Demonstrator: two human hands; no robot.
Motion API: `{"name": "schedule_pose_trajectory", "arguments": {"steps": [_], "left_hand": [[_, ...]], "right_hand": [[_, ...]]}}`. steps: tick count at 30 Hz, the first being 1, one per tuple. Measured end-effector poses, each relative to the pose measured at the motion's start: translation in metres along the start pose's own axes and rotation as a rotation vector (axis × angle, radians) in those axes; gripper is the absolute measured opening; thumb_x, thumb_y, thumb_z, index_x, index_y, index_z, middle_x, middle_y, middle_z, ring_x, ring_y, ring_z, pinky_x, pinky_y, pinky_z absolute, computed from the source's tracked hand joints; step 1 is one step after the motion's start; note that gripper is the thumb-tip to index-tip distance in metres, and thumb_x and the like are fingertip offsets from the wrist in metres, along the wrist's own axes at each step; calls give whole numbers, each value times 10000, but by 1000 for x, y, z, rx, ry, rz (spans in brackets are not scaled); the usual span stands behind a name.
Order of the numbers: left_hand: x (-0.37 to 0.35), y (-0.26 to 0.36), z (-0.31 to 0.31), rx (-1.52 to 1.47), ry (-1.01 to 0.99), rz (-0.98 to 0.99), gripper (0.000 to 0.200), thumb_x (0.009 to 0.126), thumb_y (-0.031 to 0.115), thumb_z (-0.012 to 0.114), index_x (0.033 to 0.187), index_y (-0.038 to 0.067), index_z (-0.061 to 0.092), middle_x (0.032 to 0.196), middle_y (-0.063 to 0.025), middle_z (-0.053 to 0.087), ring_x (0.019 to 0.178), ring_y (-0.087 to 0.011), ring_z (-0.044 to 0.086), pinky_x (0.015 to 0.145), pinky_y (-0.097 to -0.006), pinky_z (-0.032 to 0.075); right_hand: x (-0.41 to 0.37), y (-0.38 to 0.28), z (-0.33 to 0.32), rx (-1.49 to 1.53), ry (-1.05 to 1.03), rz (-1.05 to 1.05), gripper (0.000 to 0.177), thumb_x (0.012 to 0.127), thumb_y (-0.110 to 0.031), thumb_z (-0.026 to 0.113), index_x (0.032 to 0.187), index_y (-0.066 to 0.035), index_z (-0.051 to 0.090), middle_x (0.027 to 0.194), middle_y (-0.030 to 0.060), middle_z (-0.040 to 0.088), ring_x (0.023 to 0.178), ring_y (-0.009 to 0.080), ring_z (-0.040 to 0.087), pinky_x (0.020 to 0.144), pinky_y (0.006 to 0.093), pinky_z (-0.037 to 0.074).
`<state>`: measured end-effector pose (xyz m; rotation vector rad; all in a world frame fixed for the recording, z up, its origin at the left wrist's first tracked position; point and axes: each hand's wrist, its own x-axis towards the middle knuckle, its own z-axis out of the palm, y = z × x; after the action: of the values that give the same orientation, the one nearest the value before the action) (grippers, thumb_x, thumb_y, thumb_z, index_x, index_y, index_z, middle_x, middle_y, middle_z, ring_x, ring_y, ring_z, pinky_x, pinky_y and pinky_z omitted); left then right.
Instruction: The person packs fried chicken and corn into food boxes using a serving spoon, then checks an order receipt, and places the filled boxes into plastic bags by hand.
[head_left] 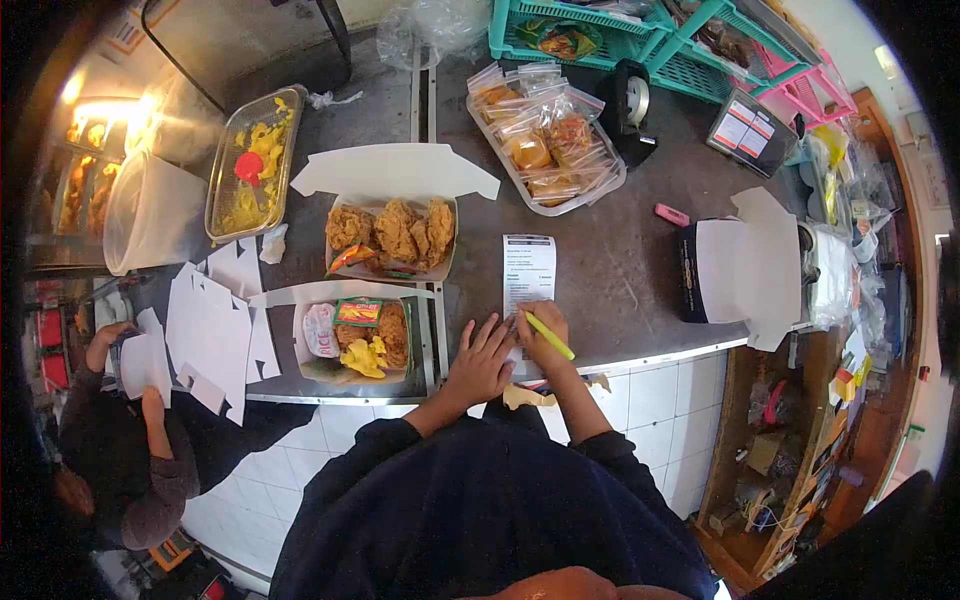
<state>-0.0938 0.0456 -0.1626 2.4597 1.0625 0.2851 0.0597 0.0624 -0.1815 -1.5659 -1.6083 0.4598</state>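
A printed receipt (528,265) lies flat on the dark table top, close to its front edge. My left hand (480,360) rests with fingers outstretched at the receipt's lower left side. In my right hand (542,335) is a yellow-green highlighter (553,339), held over the lower part of the receipt, which my hands partly hide. To the left stands an open box (395,168) with fried chicken and sauce packets. Nearer me, a second open box (312,374) holds fried chicken, a wrapped rice pack, a sauce packet and yellow food.
A tray (545,208) of bagged sauces, a tape dispenser (630,112) and a pink marker (672,214) are farther back. Unfolded cardboard (208,325) lies left, near a foil-like tray (214,205) of yellow food. At far left, a co-worker (155,450) handles a box.
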Motion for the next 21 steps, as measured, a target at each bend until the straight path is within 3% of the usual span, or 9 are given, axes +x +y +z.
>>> {"name": "schedule_pose_trajectory", "arguments": {"steps": [1, 4, 8, 11, 12, 16, 19, 21], "left_hand": [[0, 0, 0, -1, -5, 1, 458, 780, 254, 435, 1180, 37, 384, 1267, -128, 309, 1198, -292, 233, 957, -496, 125], [1, 1, -2, -7, 10, 3, 459, 783, 258, 430, 1181, 35, 382, 1271, -128, 302, 1200, -293, 228, 955, -498, 129], [0, -1, 3, 13, -15, 1, 460, 788, 260, 427, 1197, 60, 370, 1278, -126, 293, 1203, -293, 222, 957, -497, 125], [1, 1, -1, -14, 11, -5, 460, 790, 260, 426, 1206, 74, 364, 1275, -127, 296, 1202, -295, 223, 958, -497, 119], [1, 1, -1, -19, 13, -5, 460, 789, 259, 427, 1206, 75, 363, 1274, -126, 299, 1202, -294, 223, 959, -497, 117], [0, 0, 1, -15, 10, -3, 474, 782, 252, 436, 1212, 70, 353, 1271, -119, 307, 1201, -291, 227, 959, -498, 114], [0, 2, -2, -11, -2, -4, 489, 774, 245, 447, 1214, 57, 344, 1270, -116, 309, 1201, -288, 229, 960, -496, 116], [2, 1, -3, -18, 3, -5, 498, 769, 245, 453, 1211, 44, 342, 1269, -117, 309, 1201, -287, 230, 962, -493, 119]], "right_hand": [[0, 1, 0, 15, -22, -25, 69, 718, -87, 555, 757, -33, 540, 707, 132, 543, 650, 300, 527, 593, 358, 427], [-1, 1, -3, -142, 192, 128, 80, 720, -105, 545, 759, -36, 534, 708, 131, 538, 662, 304, 521, 599, 376, 420], [-8, 6, 0, -85, -29, -4, 93, 721, -111, 536, 763, -29, 527, 718, 136, 537, 698, 302, 518, 612, 381, 409], [-8, 8, -1, -113, 123, 102, 86, 690, -102, 546, 749, -41, 536, 713, 125, 538, 710, 303, 510, 657, 388, 399], [-1, 0, -7, -80, 171, 253, 88, 689, -101, 546, 748, -36, 537, 716, 126, 541, 707, 303, 514, 657, 387, 404], [-8, 1, -2, -38, -38, 19, 70, 707, -82, 539, 737, -21, 521, 706, 139, 538, 665, 302, 521, 611, 361, 417], [-8, 6, -4, -85, 145, 183, 93, 696, -98, 542, 749, -26, 519, 710, 130, 534, 697, 305, 513, 637, 377, 412], [-7, 6, -5, 99, 221, 385, 93, 723, -109, 539, 752, -24, 515, 729, 143, 537, 704, 296, 519, 640, 367, 412]]}}
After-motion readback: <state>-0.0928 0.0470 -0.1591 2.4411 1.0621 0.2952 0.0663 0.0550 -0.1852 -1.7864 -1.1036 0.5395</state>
